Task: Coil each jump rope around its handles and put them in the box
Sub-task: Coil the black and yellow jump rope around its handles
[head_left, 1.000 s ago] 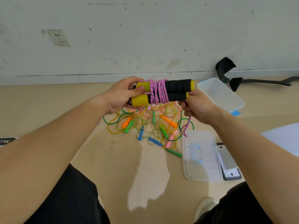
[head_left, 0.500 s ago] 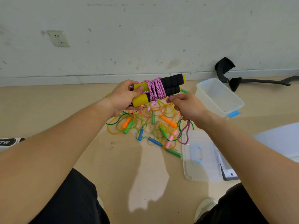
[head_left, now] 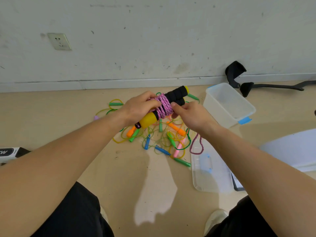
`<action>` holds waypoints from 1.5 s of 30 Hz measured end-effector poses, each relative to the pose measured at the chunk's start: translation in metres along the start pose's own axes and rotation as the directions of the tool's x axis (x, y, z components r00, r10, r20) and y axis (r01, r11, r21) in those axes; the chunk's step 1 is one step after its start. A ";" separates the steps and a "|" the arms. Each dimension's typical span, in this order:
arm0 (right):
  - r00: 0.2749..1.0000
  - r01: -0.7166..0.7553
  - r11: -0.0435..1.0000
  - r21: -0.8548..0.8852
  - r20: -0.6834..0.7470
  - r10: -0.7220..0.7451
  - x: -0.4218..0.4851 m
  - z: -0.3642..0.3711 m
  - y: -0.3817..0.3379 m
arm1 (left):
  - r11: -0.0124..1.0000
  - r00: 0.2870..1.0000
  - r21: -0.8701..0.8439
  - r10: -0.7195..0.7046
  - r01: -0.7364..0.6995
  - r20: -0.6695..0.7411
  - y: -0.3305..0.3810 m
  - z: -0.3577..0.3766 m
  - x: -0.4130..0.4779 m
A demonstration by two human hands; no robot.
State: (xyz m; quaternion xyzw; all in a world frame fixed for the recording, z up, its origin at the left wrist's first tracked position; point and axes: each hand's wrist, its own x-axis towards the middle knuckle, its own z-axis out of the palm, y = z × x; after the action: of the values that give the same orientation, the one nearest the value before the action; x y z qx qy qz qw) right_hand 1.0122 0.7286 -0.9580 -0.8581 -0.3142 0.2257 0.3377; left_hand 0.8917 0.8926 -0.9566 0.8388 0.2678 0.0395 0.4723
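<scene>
- The pink rope (head_left: 163,106) is wound in many close turns around the middle of its two handles (head_left: 177,94), which lie side by side and are held up above the floor (head_left: 68,117).
- A short loose tail (head_left: 196,146) of that rope hangs below the right wrist, so I judge this coil nearly finished, with only the end left to wind or tuck.
- The left grip (head_left: 138,106) is clenched around the handles at the near end of the coil, with the yellow end poking out below it.
- The right grip (head_left: 193,117) pinches the rope at the coil's lower edge, thumb on top and fingers curled beneath.
- The box (head_left: 217,113) stands open on the floor just right of the hands. Nothing shows inside it, so no rope has gone in.
- Its lid (head_left: 210,171) lies flat on the floor, nearer the person.
- A tangled pile of thin ropes (head_left: 159,135) with small coloured handles lies on the floor under the hands, all uncoiled. Most of the task is ahead.
- The right fingertips are hidden under the bundle, so how the rope end is held cannot be seen.
- The pile is too knotted to count its ropes.
- The hands cover part of the pile.
</scene>
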 end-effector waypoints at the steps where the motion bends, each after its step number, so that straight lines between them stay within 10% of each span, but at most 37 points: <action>1: 1.000 0.017 0.998 -0.054 0.015 -0.016 -0.001 0.001 0.000 | 0.997 1.000 0.076 -0.006 0.008 -0.024 -0.002 0.003 0.000; 16: 0.930 0.368 0.746 -0.555 0.211 -0.302 -0.010 0.008 -0.018 | 0.972 0.999 0.236 -0.028 0.019 0.035 -0.002 0.013 0.006; 29: 0.954 0.240 0.968 0.076 0.167 -0.250 -0.009 -0.014 -0.012 | 0.987 0.936 -0.132 -0.042 0.094 0.350 0.001 0.004 -0.007; 37: 0.968 0.240 0.966 -0.095 -0.046 -0.245 -0.006 0.000 -0.011 | 0.985 0.929 -0.148 -0.025 0.085 0.370 -0.003 0.001 -0.003; 45: 0.993 0.114 0.989 0.094 -0.048 -0.110 0.000 0.002 -0.002 | 0.992 0.930 -0.112 -0.009 0.054 0.368 0.001 0.002 -0.003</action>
State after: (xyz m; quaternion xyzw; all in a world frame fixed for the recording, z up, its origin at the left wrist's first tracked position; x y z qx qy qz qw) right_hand 1.0106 0.7309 -0.9580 -0.8263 -0.3434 0.2029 0.3977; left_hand 0.8900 0.8893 -0.9563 0.7972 0.1853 -0.1092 0.5642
